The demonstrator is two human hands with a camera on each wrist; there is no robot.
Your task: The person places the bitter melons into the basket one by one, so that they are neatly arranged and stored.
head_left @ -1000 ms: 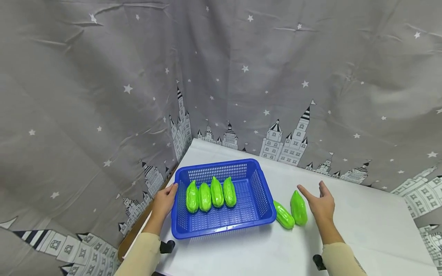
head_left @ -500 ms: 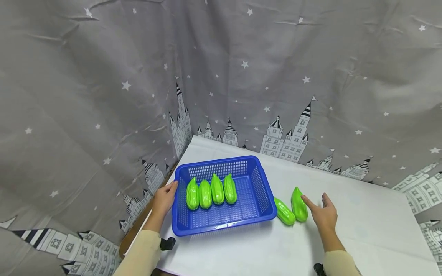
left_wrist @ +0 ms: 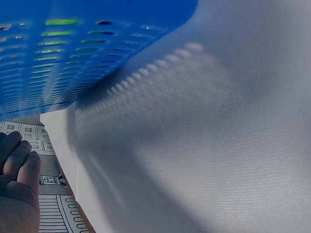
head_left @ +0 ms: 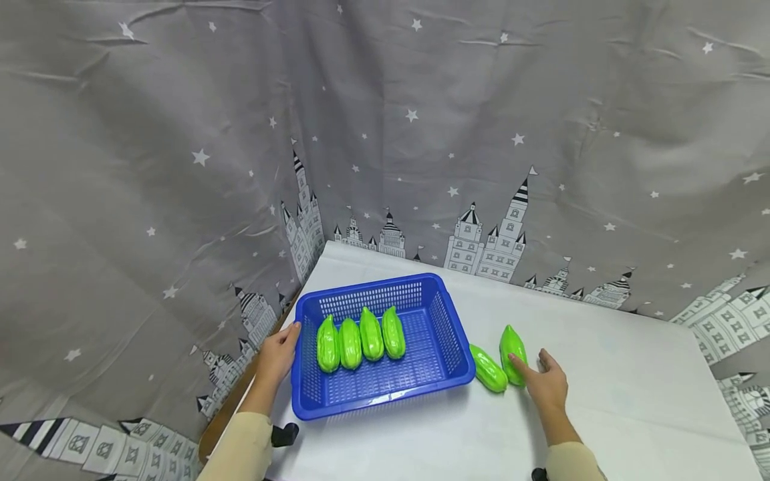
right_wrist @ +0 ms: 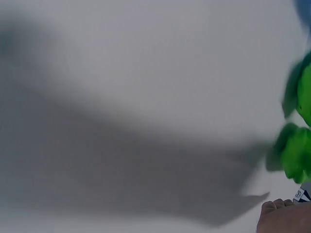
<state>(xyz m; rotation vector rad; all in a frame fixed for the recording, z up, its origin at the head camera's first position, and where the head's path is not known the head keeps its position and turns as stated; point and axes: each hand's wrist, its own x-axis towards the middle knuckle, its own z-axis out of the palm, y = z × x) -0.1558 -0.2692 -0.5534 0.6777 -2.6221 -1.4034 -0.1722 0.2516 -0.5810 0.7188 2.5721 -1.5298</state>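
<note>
A blue slotted plastic basket [head_left: 385,394] stands on the white table. Inside its left half lie several glossy, bright green ribbed gourds [head_left: 371,337] side by side. My left hand [head_left: 273,361] holds the basket's left rim; its fingers [left_wrist: 22,162] show outside the basket in the left wrist view. Two more gourds lie right of the basket: one gourd [head_left: 488,369] leans beside its wall, the other gourd [head_left: 511,351] lies nearest my right hand [head_left: 547,387]. That hand's thumb reaches over the gourd's lower part, the fingers spread apart on its right; contact is unclear.
A grey curtain [head_left: 361,100] printed with stars and castles hangs behind and left of the white table [head_left: 631,401]. The table's wooden edge [head_left: 231,407] runs along the left, beside my left forearm.
My right hand has moved left and closer to the right-hand gourd, its thumb now over it. My left hand stays at the basket rim. The head view has shifted slightly.
</note>
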